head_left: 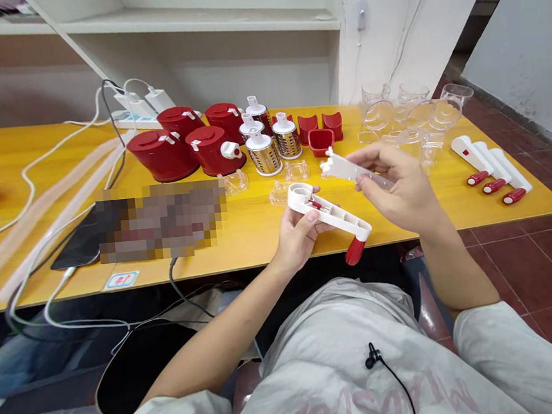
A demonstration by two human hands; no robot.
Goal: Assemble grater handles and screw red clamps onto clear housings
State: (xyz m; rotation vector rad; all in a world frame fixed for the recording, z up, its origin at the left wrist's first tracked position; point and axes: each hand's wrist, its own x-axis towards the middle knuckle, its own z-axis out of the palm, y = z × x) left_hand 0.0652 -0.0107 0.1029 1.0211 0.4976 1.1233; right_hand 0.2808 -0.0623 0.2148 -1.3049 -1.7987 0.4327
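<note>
My left hand (298,234) grips a white crank handle (337,218) whose hollow, ribbed inside faces up; a small red piece shows in it. Its red knob (356,250) hangs down at the right end. In my right hand (394,184) is a flat white cover plate (353,170), pinched between thumb and fingers. The plate is held above the crank handle, apart from it. Beyond my hands stand several metal grater drums (264,154) with white rims and a red square cup (322,142).
Several red grater bodies (165,153) stand at the back left. Clear plastic hoppers (420,117) are at the back right, and white crank handles with red knobs (494,185) lie near the right edge. Cables and a phone (79,243) occupy the left; a white shelf (202,20) rises behind.
</note>
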